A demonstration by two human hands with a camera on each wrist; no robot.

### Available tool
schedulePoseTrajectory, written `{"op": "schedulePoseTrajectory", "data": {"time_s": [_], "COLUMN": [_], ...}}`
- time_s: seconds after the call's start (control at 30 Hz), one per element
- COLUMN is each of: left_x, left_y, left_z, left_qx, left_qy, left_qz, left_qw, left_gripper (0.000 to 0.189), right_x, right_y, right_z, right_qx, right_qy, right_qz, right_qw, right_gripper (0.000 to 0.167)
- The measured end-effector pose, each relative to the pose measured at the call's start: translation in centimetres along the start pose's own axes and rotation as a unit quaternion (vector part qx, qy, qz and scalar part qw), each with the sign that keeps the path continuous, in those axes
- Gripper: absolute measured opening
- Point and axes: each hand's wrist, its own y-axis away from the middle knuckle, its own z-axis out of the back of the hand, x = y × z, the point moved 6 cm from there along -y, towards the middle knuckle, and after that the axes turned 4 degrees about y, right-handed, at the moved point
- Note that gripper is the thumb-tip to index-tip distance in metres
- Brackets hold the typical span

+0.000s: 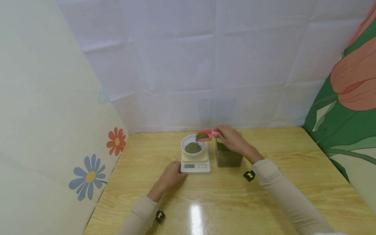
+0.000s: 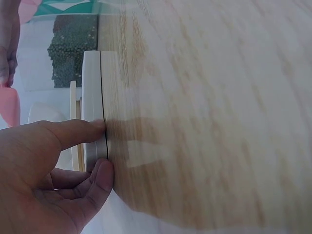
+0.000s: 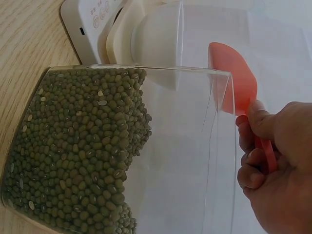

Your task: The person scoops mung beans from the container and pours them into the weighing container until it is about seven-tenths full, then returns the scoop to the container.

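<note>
A white kitchen scale (image 1: 202, 168) carries a white bowl (image 1: 184, 147) with a heap of green mung beans (image 1: 193, 148) in it. My left hand (image 1: 171, 174) grips the scale's near left corner, thumb and fingers against its edges in the left wrist view. Pinched by its handle, a pink scoop (image 1: 209, 132) filled with mung beans is in my right hand (image 1: 233, 140). The scoop hangs level over the bowl's right rim. Below that hand is a clear container (image 3: 185, 122), partly filled with mung beans (image 3: 73, 146), to the scale's right.
Everything stands on a wood-grain table (image 1: 223, 202). A white sheet (image 1: 182, 65) hangs behind its far edge. Flower-patterned panels rise on the left (image 1: 91, 176) and right (image 1: 352, 81). A black wrist device (image 1: 249, 175) sits at the right cuff.
</note>
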Motion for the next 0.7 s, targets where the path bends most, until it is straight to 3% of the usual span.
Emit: {"op": "schedulePoseTrajectory", "data": {"time_s": [0.7], "left_x": [-0.06], "left_y": [-0.01], "left_z": [0.04], "left_qx": [-0.002], "left_qy": [0.000], "left_qz": [0.000], "left_qw": [1.0000], "left_gripper": [0.031], "right_x": [0.50], "right_y": [-0.06], "right_z": [-0.27], "right_qx": [0.003], "right_qy": [0.027], "right_qz": [0.020], "right_qw": [0.9994], "right_gripper": [0.022]}}
